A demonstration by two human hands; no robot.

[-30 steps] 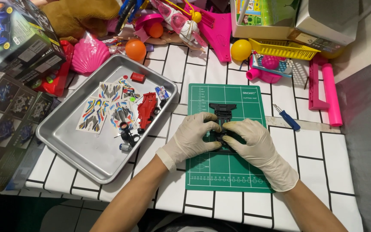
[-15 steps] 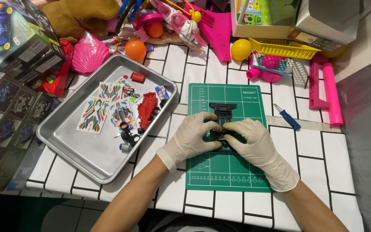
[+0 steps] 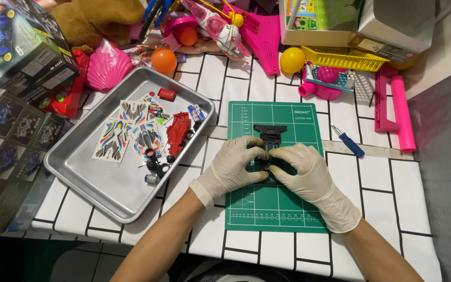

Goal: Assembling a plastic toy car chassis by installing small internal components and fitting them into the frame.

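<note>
Left hand, white glove: I am curling its fingers onto the left side of the black plastic chassis, thumb and fingertips pinching the part.

Right hand, white glove: I am pressing it down on the same piece from the right, fingers bent over it, fingertips meeting those of the left — the middle of the chassis is lying hidden beneath both hands, only its far end showing.

Green cutting mat: lying flat on the white tiled table, directly under the chassis and my hands.

Blue-handled screwdriver: resting just off the mat's right edge, apart from my right hand.

Metal tray: sitting left of the mat, near my left wrist. Holding sticker sheets, a red car body, small black wheels and a few loose bits too small to tell.

Farther back — orange ball, yellow ball, pink shell, yellow basket, pink plastic pieces.

Far left: printed model-kit boxes, stacked at the table edge.
</note>
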